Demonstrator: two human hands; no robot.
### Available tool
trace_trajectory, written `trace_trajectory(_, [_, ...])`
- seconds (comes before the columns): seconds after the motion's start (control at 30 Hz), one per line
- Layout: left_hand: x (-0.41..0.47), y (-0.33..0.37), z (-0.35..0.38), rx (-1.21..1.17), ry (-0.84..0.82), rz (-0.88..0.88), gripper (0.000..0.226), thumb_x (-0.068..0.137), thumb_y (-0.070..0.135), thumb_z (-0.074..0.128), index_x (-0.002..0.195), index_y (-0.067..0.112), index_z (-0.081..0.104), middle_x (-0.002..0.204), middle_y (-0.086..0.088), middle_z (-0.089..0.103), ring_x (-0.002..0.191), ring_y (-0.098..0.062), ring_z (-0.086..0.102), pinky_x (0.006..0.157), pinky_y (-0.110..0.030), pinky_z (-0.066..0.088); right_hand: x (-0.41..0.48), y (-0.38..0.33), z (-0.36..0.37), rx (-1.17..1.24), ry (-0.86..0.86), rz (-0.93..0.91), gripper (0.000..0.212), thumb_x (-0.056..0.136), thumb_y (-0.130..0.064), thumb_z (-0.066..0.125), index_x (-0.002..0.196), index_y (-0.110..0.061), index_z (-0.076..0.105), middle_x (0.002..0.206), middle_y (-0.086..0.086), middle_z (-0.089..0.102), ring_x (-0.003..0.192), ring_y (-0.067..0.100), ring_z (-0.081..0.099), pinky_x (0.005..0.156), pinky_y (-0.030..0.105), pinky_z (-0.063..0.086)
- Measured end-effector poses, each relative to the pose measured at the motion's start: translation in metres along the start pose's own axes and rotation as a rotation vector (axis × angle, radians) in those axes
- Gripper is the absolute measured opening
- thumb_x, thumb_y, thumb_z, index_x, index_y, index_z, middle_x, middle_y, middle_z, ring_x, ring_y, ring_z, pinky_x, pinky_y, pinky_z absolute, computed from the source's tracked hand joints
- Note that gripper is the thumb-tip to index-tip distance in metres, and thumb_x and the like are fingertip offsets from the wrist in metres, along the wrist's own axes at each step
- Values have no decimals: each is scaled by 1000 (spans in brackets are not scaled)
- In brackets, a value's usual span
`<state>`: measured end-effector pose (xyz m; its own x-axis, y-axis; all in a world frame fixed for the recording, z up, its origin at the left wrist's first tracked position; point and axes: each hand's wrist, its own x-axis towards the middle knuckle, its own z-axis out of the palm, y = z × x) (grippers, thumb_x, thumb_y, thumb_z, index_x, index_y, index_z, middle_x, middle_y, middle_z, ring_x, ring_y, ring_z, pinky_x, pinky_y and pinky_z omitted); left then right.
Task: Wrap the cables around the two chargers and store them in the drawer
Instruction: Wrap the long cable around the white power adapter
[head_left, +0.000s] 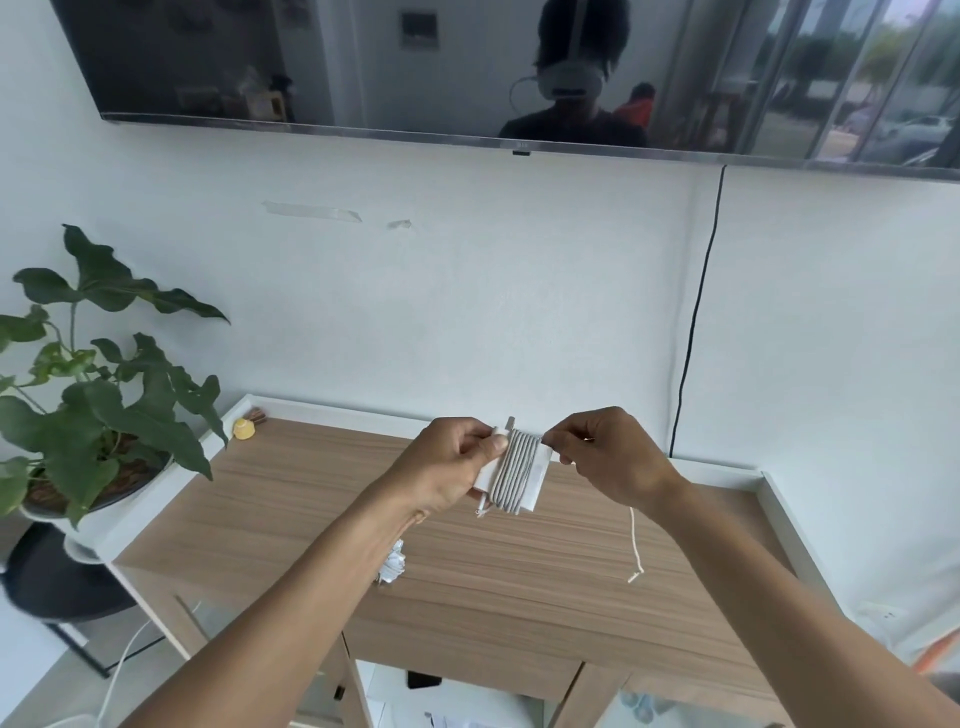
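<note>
Head view: the charger (539, 475) is held in the air just above the wooden cabinet top (519, 592), and most of its cable (511, 467) is wound on in neat coils. The left hand (447, 462) grips the block, thumb pressed on the first turns. The right hand (602, 452) pinches the cable at the charger's far edge, and a short loose tail dangles from it toward the cabinet top.

So this is the end of the wrapping step. Next the tail needs winding round and tucking in.

A white bundle (393, 566), probably the other charger, lies on the cabinet top, half hidden by the left forearm. What looks like the open drawer (467, 665) waits just below the cabinet top's near edge.
</note>
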<state>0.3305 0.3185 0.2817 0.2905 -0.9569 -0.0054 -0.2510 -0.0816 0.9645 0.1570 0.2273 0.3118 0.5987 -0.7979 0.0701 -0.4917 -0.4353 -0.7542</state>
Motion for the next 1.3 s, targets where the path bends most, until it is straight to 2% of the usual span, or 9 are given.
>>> trace_trajectory(0.13, [0, -3, 3, 108, 93, -8, 21, 96, 25, 58, 107, 9, 66, 97, 2, 72, 90, -10, 67, 67, -16, 52, -2, -7, 8, -108, 42, -32, 26, 92, -23, 55, 75, -12, 70, 59, 5, 60, 47, 10, 40, 46, 19, 34])
trace_trajectory(0.2, [1, -5, 3, 148, 130, -17, 21, 95, 27, 58, 106, 11, 66, 100, 2, 71, 95, -12, 67, 69, -20, 52, -4, -13, 9, -129, 54, -58, 26, 93, -22, 53, 74, -11, 69, 55, 0, 54, 47, 10, 38, 47, 19, 34])
trace_trajectory(0.33, [6, -1, 4, 16, 186, -76, 25, 96, 30, 57, 103, 10, 68, 101, -6, 73, 88, -23, 71, 65, -35, 60, -10, -22, 14, -103, 156, -140, 20, 92, -18, 53, 82, -15, 70, 70, -1, 66, 53, 9, 50, 54, 18, 41])
trace_trajectory(0.43, [8, 1, 5, -82, 228, -120, 24, 95, 32, 58, 92, 12, 69, 97, -15, 73, 88, -35, 71, 74, -50, 60, -18, -20, 26, -123, 292, -254, 19, 92, -13, 52, 83, -12, 68, 70, 2, 65, 61, 18, 54, 60, 32, 46])
trace_trajectory(0.63, [9, 11, 12, -252, 288, -158, 30, 98, 23, 54, 87, -1, 67, 82, -20, 70, 57, -24, 66, 53, -32, 57, -28, -12, 46, -150, 420, -361, 16, 90, -6, 52, 84, -9, 66, 66, 2, 58, 55, 20, 48, 56, 38, 44])
trace_trajectory(0.77, [13, 11, 10, -290, 303, -192, 36, 97, 28, 56, 83, -3, 67, 84, -27, 69, 68, -31, 67, 66, -42, 60, -35, -5, 53, -139, 446, -394, 18, 91, -6, 55, 100, -13, 69, 70, -9, 52, 51, 5, 42, 52, 23, 38])
trace_trajectory(0.87, [13, 13, 8, -349, 314, -196, 31, 98, 24, 55, 80, 1, 65, 78, -17, 69, 62, -26, 67, 56, -34, 58, -40, 1, 57, -127, 460, -424, 21, 91, -7, 55, 106, -15, 68, 74, -9, 57, 49, 5, 41, 49, 26, 40])
trace_trajectory(0.97, [13, 15, 5, -399, 315, -204, 31, 98, 24, 54, 78, 3, 64, 78, -13, 69, 63, -25, 67, 56, -35, 59, -47, 11, 66, -126, 451, -440, 21, 91, -11, 54, 105, -18, 67, 79, -8, 60, 50, 8, 43, 47, 31, 43])
trace_trajectory(1.3, [3, 24, 9, -509, 184, -175, 29, 99, 22, 51, 89, -2, 64, 77, -13, 69, 62, -22, 68, 50, -31, 56, -44, 38, 70, 42, 391, -407, 20, 93, -9, 57, 105, -18, 71, 68, -7, 55, 50, 8, 44, 49, 13, 31])
